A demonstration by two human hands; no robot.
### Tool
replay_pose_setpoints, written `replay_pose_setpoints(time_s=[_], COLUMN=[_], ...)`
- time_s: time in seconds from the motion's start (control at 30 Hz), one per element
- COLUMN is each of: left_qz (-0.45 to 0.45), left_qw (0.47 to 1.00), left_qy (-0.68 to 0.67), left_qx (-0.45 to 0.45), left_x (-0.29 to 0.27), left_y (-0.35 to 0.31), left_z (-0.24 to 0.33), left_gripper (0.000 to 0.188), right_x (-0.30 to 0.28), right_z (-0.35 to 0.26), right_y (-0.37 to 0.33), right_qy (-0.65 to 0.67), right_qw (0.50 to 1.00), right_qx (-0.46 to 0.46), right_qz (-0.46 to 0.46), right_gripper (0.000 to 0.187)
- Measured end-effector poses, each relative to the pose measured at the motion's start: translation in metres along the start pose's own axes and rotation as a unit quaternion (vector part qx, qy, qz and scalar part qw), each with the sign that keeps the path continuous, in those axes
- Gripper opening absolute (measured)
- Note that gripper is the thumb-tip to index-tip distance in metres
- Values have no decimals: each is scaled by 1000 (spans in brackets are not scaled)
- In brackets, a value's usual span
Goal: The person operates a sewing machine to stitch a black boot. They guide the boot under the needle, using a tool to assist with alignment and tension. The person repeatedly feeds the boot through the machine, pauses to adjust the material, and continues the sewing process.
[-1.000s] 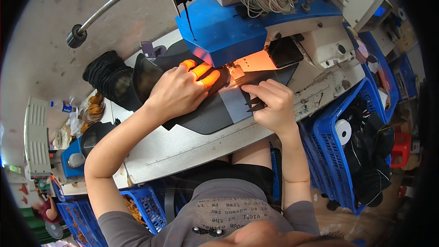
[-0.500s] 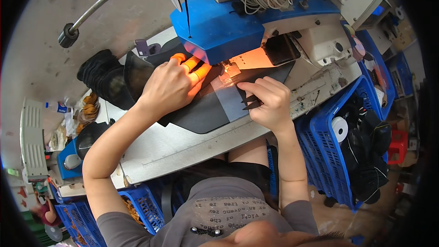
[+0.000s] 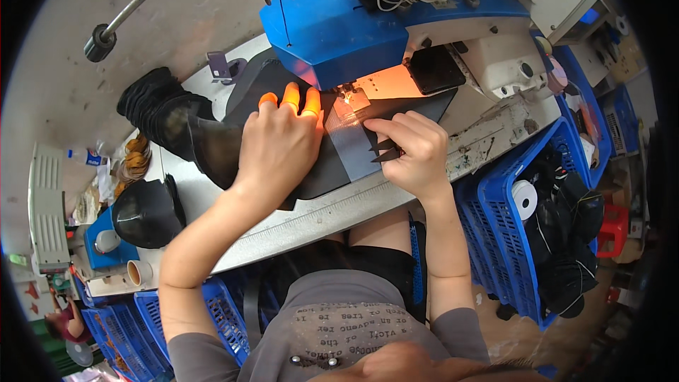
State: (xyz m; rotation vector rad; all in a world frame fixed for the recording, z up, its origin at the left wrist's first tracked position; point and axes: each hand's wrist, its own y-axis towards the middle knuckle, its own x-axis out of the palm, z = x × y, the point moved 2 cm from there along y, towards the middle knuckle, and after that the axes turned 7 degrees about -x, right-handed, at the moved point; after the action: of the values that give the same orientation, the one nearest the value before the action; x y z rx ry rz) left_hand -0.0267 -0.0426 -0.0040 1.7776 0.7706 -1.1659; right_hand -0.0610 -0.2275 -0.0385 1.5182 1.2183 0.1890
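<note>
My left hand (image 3: pixel 281 143) lies flat on a black fabric piece (image 3: pixel 322 177), its fingers stretched out, with yellow-orange covers on several fingertips. A lighter grey, meshy strip (image 3: pixel 353 153) crosses the piece and runs under the lit needle area (image 3: pixel 349 101) of a blue-headed sewing machine (image 3: pixel 336 35). My right hand (image 3: pixel 419 152) is closed around small black thread snips (image 3: pixel 385 150), whose points stick out toward the left. Its index fingertip touches the cloth just in front of the needle area.
Stacked black fabric pieces (image 3: pixel 159 110) trail off the work at the left. A black cup-shaped piece (image 3: pixel 147 213) and a paper cup (image 3: pixel 139 272) sit nearer the left edge. Blue crates (image 3: pixel 495 223) with black goods stand at the right. A dark phone-like slab (image 3: pixel 436 69) rests on the machine bed.
My left hand has turned and slid a little toward me, its fingers now pointing more away from me. The left elbow has swung rightward, uncovering the paper cup. My right hand has barely moved.
</note>
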Motion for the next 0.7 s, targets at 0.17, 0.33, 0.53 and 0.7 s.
replay_pose_setpoints(time_s=[0.17, 0.33, 0.53, 0.7], left_qz=[45, 104, 25, -1], left_qw=[996, 987, 992, 991], left_qy=[-5, 18, 29, 27], left_qx=[-74, -119, -123, -135], left_x=[-5, -4, -8, -10], left_y=[-9, -5, -1, -5], left_z=[24, 45, 36, 34], left_gripper=[23, 25, 29, 31], right_x=[1, -1, -17, -25], right_z=[-1, -2, -13, -14], right_y=[1, 0, 10, 16], right_qy=[4, 0, 76, 67], right_qw=[1000, 1000, 978, 979], right_qx=[2, 17, 142, 125], right_qz=[8, 6, -136, -147], right_gripper=[31, 32, 31, 32])
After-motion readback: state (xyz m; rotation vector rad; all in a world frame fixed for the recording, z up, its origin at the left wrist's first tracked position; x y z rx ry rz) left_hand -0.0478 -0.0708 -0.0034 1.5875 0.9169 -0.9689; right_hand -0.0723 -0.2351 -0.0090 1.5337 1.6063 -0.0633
